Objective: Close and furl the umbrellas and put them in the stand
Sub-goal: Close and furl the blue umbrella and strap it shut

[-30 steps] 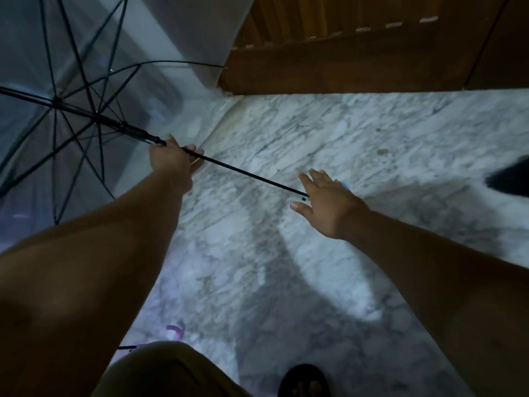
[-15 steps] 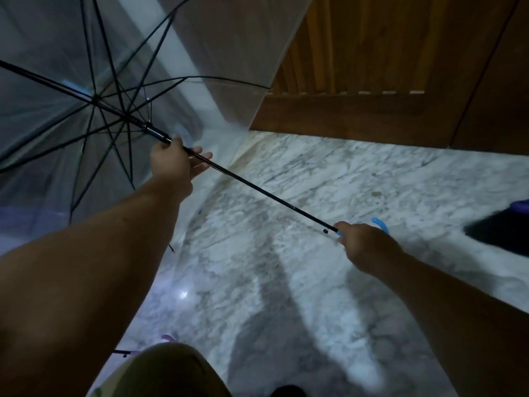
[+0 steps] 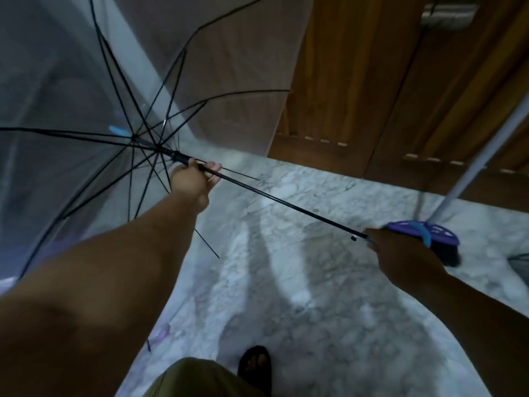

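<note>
- The umbrella (image 3: 120, 90) is open and held off the floor; its shaft (image 3: 286, 200) slants from the canopy at upper left down to my right.
- My left hand (image 3: 190, 179) curls round the shaft just below the runner, so it is nearer for the closing pull.
- My right hand (image 3: 400, 253) grips the blue handle (image 3: 425, 234).
- Below lies marble floor (image 3: 286, 282); a broom (image 3: 423, 239) and wooden doors (image 3: 372, 81) stand beyond. I see no stand.

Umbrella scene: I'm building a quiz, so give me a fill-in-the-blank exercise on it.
1. The umbrella canopy is ____, not furled.
2. The left hand grips the umbrella's black ____.
3. The right hand holds the blue ____.
4. The floor is pale, veined ____.

Missing: open; shaft; handle; marble
</note>
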